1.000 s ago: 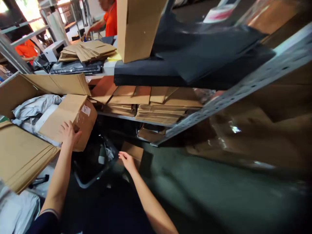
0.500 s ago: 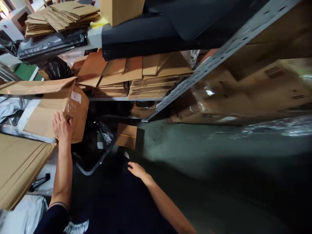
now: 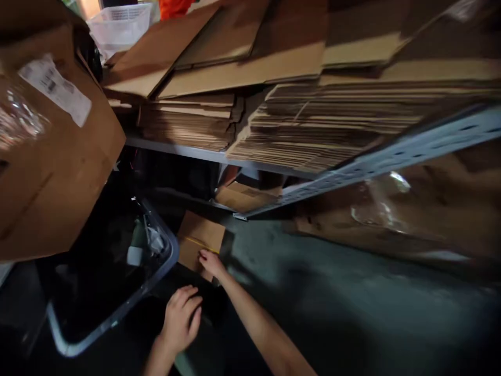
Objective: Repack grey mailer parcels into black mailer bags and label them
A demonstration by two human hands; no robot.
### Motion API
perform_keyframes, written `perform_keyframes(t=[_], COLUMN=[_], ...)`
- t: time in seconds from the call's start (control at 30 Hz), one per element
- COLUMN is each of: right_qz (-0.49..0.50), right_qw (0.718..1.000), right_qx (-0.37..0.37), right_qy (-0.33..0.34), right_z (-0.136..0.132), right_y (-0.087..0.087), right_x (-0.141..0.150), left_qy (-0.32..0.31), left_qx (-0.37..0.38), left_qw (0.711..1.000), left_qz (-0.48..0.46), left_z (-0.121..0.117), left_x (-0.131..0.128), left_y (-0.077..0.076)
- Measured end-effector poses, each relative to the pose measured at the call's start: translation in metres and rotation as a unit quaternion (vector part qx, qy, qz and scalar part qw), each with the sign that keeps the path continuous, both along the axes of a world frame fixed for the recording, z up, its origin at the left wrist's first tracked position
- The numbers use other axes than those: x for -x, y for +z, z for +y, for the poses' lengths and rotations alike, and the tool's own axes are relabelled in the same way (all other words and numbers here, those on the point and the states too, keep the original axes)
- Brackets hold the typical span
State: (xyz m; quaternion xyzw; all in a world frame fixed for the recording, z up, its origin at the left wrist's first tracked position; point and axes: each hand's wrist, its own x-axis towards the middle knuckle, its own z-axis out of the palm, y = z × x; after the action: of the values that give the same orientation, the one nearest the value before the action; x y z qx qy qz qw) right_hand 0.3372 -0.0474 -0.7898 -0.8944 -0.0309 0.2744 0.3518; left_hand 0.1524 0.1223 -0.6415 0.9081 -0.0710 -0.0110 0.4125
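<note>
A small flat cardboard box [image 3: 198, 240] lies on the dark floor below the shelf. My right hand [image 3: 211, 262] reaches down to it, fingers on its near edge; how firmly it grips is unclear. My left hand [image 3: 180, 317] hovers low beside it, fingers loosely curled over something dark that I cannot make out. A black bin [image 3: 113, 271] with a grey rim and a dark liner stands just left of both hands.
A large taped cardboard box [image 3: 55, 151] looms at the left. A metal shelf [image 3: 352, 169] carries stacks of flattened cartons [image 3: 305, 125]. Plastic-wrapped cardboard [image 3: 391, 214] lies under the shelf at the right. Grey floor [image 3: 352, 313] stretches right.
My head has dropped much closer to the floor. My left hand left the big box and came down beside the bin. My right hand moved forward onto the small box.
</note>
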Motion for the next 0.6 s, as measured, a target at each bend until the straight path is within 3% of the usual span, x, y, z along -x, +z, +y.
perform_keyframes(t=[0.1, 0.17, 0.27, 0.33, 0.47, 0.6], right_qz=[-0.029, -0.021, 0.036, 0.04, -0.005, -0.021], right_qw=[0.996, 0.976, 0.913, 0.9, 0.915, 0.922], right_qx=[-0.065, -0.172, -0.33, -0.361, -0.37, -0.381], right_qy=[-0.044, -0.129, -0.237, -0.241, -0.163, -0.065], right_z=[-0.011, -0.023, -0.051, -0.073, -0.112, -0.114], right_y=[-0.062, -0.091, -0.109, -0.107, -0.091, -0.093], right_x=[-0.024, -0.033, -0.048, -0.056, -0.058, -0.065], left_qy=[0.017, 0.056, 0.127, 0.152, 0.175, 0.19], left_qx=[-0.045, -0.109, -0.187, -0.21, -0.223, -0.24], left_qw=[0.999, 0.992, 0.974, 0.966, 0.959, 0.951], left_qz=[0.013, 0.02, 0.018, 0.009, -0.012, -0.039], left_z=[-0.034, -0.049, -0.068, -0.077, -0.088, -0.091], left_x=[-0.051, -0.098, -0.167, -0.201, -0.231, -0.227], left_y=[-0.088, -0.142, -0.213, -0.253, -0.31, -0.332])
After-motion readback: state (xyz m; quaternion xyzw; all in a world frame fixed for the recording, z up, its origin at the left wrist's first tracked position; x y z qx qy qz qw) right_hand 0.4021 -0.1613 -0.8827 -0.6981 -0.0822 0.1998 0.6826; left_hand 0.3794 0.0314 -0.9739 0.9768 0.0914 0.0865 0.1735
